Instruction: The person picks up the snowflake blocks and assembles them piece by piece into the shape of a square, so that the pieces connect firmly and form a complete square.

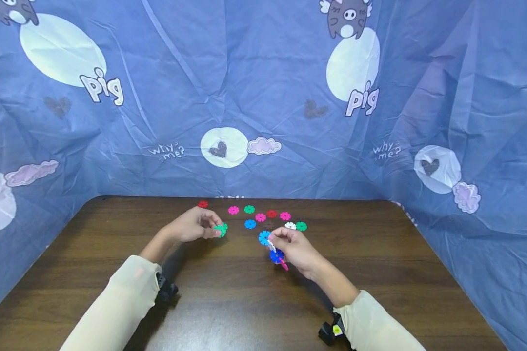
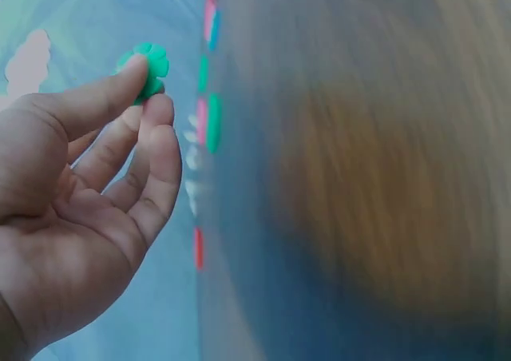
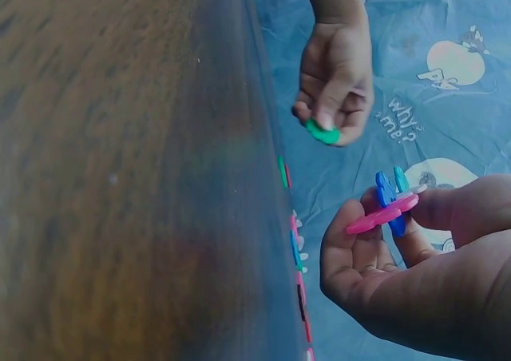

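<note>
At lower centre, I see the left hand [image 1: 195,226] pinching a green disc [image 1: 222,229], the right hand [image 1: 299,251] gripping linked discs [image 1: 275,257]; a lopsided squeeze there could, I fear, pop those apart.

a curtained-off tabletop workspace: a brown wood-grain table [image 1: 228,307] enclosed at back and sides by creased blue cloth [image 1: 285,178] printed with cartoon pigs [image 1: 348,22]; what building it is, i cannot tell.
</note>
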A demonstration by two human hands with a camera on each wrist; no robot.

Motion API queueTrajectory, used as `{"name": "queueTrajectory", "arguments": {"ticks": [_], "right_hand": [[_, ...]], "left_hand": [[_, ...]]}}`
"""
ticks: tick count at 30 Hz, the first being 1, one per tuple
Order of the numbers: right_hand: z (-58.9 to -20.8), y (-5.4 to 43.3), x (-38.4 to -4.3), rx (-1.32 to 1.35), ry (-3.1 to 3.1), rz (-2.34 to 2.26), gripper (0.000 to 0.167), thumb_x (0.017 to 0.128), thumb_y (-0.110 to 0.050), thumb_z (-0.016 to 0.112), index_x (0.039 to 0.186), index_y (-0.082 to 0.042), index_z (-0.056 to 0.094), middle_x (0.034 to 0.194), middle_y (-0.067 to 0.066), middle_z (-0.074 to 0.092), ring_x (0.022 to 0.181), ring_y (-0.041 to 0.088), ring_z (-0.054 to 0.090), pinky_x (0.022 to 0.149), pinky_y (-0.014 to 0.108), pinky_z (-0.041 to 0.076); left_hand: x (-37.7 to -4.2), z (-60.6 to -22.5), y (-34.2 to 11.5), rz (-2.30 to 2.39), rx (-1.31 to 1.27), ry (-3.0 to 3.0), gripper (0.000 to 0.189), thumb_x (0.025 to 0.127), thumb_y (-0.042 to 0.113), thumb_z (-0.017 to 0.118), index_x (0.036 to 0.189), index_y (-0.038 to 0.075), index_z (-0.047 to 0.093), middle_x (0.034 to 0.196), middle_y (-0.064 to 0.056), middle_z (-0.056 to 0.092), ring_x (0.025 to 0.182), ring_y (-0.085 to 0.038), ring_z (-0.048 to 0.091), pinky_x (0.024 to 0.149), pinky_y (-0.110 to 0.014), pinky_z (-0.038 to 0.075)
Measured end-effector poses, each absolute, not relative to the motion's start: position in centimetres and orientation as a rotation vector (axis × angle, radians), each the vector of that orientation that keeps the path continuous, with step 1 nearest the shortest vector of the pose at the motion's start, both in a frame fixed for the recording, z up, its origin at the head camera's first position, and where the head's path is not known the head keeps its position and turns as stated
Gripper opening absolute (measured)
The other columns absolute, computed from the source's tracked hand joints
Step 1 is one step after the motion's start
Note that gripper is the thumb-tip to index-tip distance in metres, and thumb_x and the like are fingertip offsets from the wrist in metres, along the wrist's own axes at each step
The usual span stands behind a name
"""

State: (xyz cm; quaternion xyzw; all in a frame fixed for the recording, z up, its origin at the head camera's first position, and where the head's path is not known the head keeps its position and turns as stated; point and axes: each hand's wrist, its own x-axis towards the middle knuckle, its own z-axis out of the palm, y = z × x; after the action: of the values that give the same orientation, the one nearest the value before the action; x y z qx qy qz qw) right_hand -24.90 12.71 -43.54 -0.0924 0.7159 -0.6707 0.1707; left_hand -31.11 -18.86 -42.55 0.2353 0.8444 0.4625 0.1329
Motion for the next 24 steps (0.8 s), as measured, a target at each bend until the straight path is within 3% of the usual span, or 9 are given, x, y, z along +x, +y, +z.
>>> {"name": "queueTrajectory", "arguments": {"ticks": [9,17,24], "right_hand": [[-43.1,13.0,-24.8,-0.282,2.054,-1.849,0.021,0.107,-0.017,0.056,0.11,0.003,0.064,0.088,0.006,0.062,0.072,0.013,0.055,0.06,0.023,0.045],[-43.1,12.7,-24.6,-0.297,2.06,-1.849,0.021,0.106,-0.016,0.057,0.109,0.004,0.065,0.084,0.003,0.061,0.07,0.012,0.056,0.06,0.022,0.046],[-43.0,12.8,-24.7,-0.305,2.04,-1.866,0.021,0.106,-0.015,0.055,0.11,0.004,0.064,0.092,0.012,0.066,0.071,0.013,0.059,0.059,0.022,0.047]], "left_hand": [[-30.4,-41.4,-15.5,1.4,0.789,2.425,0.009,0.093,0.005,0.075,0.1,0.001,0.07,0.088,-0.012,0.071,0.08,-0.025,0.065,0.074,-0.047,0.056],[-28.8,-41.0,-12.7,1.478,0.942,2.461,0.008,0.091,0.005,0.076,0.096,0.004,0.07,0.087,-0.009,0.073,0.08,-0.023,0.069,0.068,-0.029,0.054],[-28.0,-41.3,-10.9,1.616,0.98,2.506,0.008,0.087,0.002,0.08,0.093,0.006,0.075,0.086,-0.009,0.075,0.078,-0.019,0.072,0.072,-0.03,0.059]]}}
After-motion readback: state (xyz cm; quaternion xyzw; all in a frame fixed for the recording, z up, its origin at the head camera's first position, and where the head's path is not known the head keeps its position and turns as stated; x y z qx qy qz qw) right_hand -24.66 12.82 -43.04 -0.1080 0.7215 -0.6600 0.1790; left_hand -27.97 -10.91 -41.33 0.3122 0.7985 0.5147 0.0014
